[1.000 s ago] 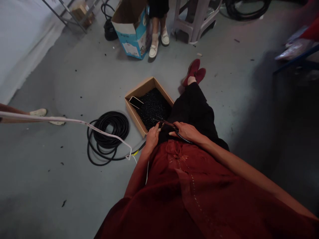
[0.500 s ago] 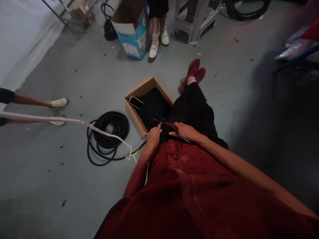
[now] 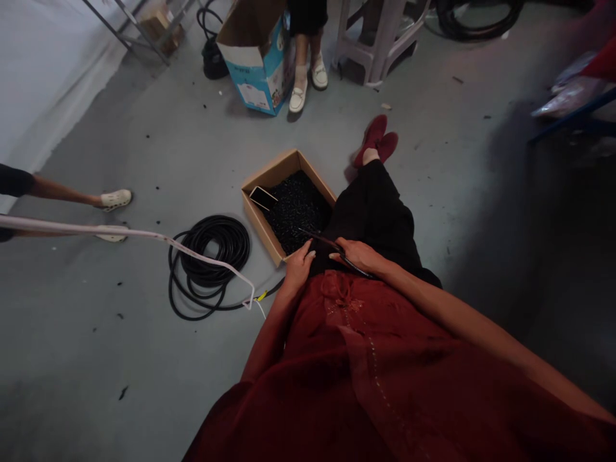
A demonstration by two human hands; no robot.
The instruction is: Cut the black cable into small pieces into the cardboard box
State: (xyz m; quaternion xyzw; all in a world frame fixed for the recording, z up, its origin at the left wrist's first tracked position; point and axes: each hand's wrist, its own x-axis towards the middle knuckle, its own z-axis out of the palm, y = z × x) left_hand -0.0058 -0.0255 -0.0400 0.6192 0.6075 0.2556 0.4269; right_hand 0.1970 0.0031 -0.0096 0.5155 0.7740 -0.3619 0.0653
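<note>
My left hand is closed at my lap, by the near corner of the cardboard box. A black cable runs from the floor behind my left forearm toward that hand. The part in my fingers is hard to see against my dark trousers. My right hand is closed on dark scissors, whose slim blades point left over the box edge. The two hands are close together but apart. The open cardboard box holds a heap of small black pieces and a dark rectangular object with a pale edge.
A coiled cable lies on the floor left of the box. A pale bent rod crosses from the left. Other people's feet show at left and top. A blue-and-white carton and a plastic stool stand ahead.
The scissors' tip looked spread and blurred before; now it shows as one thin point. My left hand has shifted slightly to the right. Everything else is nearly unchanged.
</note>
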